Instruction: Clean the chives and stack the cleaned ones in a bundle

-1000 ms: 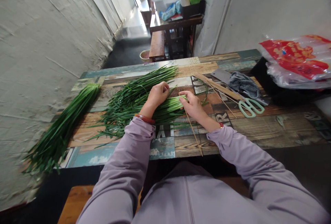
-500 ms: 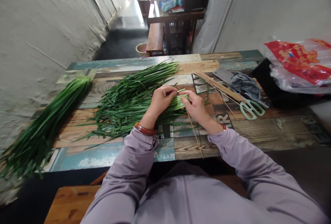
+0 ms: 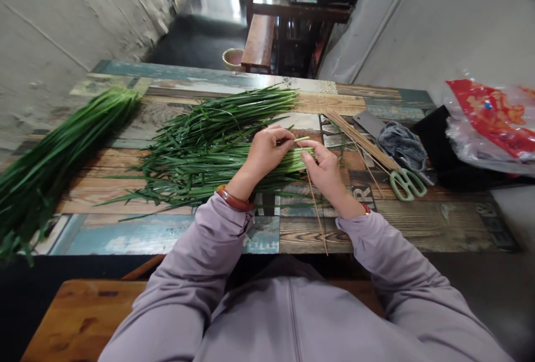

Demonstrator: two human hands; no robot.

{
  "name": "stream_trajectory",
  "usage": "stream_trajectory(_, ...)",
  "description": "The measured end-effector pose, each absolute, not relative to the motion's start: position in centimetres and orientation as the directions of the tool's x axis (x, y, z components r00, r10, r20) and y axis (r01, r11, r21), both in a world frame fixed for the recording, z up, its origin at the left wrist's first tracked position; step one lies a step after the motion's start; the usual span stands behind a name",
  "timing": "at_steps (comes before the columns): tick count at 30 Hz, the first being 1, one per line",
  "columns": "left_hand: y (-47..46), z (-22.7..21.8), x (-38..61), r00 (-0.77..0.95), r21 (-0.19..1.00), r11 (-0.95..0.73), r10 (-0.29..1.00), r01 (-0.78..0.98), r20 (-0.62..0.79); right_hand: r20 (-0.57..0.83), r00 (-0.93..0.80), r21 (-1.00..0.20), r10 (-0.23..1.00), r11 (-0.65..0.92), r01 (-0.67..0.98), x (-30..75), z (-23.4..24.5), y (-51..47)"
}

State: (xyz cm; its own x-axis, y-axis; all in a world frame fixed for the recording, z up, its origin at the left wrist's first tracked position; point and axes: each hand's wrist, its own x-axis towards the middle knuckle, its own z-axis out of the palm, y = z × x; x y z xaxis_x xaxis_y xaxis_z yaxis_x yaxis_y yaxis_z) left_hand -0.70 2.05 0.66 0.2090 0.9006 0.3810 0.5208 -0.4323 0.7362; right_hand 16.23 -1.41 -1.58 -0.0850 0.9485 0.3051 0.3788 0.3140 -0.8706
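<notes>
My left hand (image 3: pixel 270 150) is closed in a pinch at the pale stem end of a garlic chive (image 3: pixel 301 139). Facing it, my right hand (image 3: pixel 324 170) grips a thin wooden skewer (image 3: pixel 318 214), whose lower part slants down toward the table's front edge. Pale chive stems lie side by side between the hands, at the skewer's upper end; fingers partly hide where they meet. Their green leaves (image 3: pixel 209 164) spread leftward under my left wrist. Just behind lies another pile of chives (image 3: pixel 225 110), and a thicker bunch (image 3: pixel 79 133) rests at the far left.
On the right of the patchwork-pattern table (image 3: pixel 175 239) lie a bundle of skewers (image 3: pixel 361 142), green-handled scissors (image 3: pixel 407 185), a flat grey piece (image 3: pixel 368 122) and a dark grey cloth (image 3: pixel 402 145). A red-printed plastic bag (image 3: pixel 489 117) sits beyond them. A wooden bench (image 3: pixel 259 42) stands past the table.
The view has tilted down and shifted slightly. Both hands keep nearly the same hold at the stem ends, with little visible movement against the chives.
</notes>
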Motion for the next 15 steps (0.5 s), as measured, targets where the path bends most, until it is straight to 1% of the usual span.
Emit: stream_trajectory(15, 2.06, 0.64, -0.69, 0.203, 0.727, -0.438, 0.897, 0.528, 0.393, 0.294, -0.108, -0.873, 0.95, 0.312, 0.375, 16.33, -1.53, -1.39)
